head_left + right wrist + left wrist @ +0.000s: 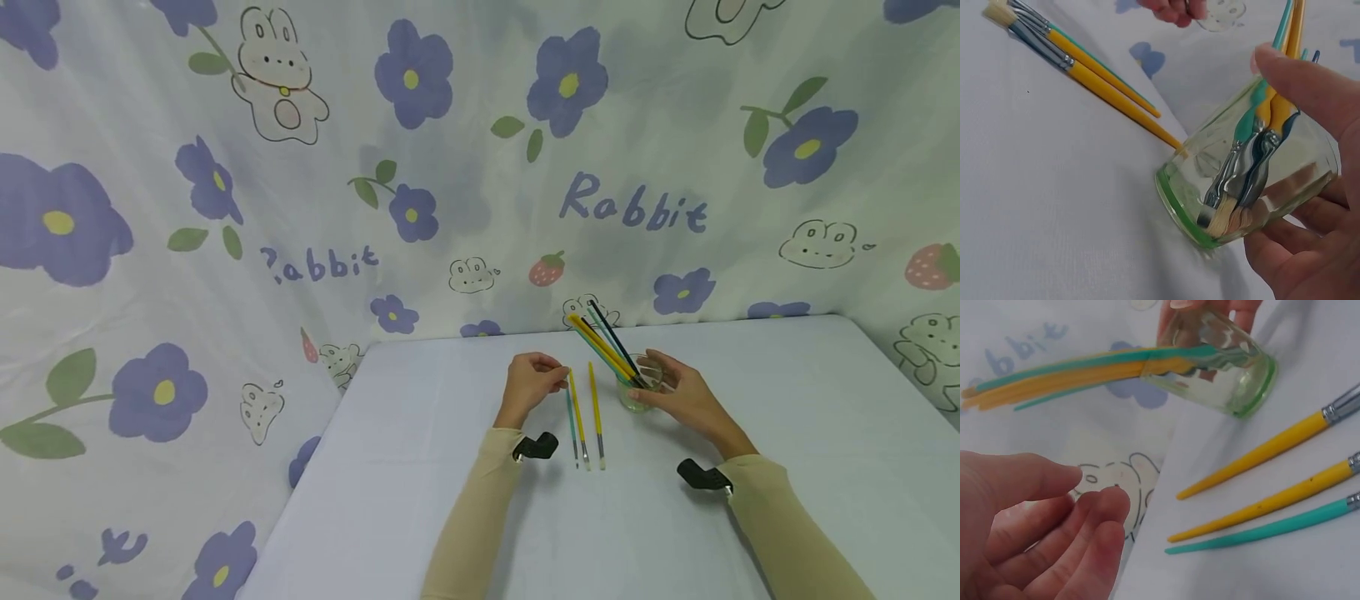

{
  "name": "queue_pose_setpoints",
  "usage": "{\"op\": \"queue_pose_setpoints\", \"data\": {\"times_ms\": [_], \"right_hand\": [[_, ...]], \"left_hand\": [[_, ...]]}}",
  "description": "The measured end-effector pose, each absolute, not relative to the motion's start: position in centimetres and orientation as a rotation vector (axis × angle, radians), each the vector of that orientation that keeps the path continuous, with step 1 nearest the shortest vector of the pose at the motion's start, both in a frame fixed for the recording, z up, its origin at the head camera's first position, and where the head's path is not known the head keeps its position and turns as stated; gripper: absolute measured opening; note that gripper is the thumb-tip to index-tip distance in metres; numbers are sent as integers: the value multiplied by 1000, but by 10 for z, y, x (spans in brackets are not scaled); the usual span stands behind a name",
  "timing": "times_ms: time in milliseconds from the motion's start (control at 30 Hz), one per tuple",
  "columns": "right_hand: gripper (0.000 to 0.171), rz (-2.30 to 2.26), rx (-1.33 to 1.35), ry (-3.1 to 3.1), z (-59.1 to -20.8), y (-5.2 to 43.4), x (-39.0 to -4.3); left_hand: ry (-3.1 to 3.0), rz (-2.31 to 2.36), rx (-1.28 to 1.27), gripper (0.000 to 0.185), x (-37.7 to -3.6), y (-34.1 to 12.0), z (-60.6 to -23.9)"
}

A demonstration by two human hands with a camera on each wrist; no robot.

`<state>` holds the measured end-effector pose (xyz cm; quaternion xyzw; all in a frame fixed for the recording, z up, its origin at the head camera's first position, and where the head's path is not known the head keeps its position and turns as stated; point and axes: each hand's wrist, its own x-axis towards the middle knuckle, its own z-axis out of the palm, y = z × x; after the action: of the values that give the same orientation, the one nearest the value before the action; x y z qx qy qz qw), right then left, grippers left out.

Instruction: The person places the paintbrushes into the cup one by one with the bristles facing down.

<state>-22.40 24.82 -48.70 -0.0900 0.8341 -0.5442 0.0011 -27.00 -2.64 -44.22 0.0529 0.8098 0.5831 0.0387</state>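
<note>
My right hand (686, 396) grips a clear glass cup (636, 403) with a green-tinted base, thumb on one side and fingers round the other. Several paintbrushes (602, 344) with yellow, teal and dark handles lean left out of it, bristles down inside the glass, as the right wrist view shows. Left of the cup, two yellow paintbrushes (596, 402) and a teal paintbrush (1260, 534) lie side by side on the table, bristles toward me. My left hand (529, 387) is close by their handle tips, its fingers loosely bent with nothing between thumb and fingertips.
A white cloth covers the table (390, 500). Behind it and to the left hangs a curtain (465, 208) printed with purple flowers, rabbits and strawberries. Black wrist cameras (701, 475) sit at both cuffs of the beige sleeves (476, 508).
</note>
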Motion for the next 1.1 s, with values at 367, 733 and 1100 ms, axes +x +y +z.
{"op": "queue_pose_setpoints", "data": {"times_ms": [367, 733, 1100], "right_hand": [[87, -1737, -179, 2635, -493, 242, -228], [92, -1770, -138, 2622, -497, 243, -229], [89, -1776, -156, 2606, -497, 242, -229]], "left_hand": [[2626, 1592, 127, 15, -272, -31, -454], [2705, 1366, 26, 14, -271, -26, -463], [2778, 1118, 6, 15, -266, -18, -470]]}}
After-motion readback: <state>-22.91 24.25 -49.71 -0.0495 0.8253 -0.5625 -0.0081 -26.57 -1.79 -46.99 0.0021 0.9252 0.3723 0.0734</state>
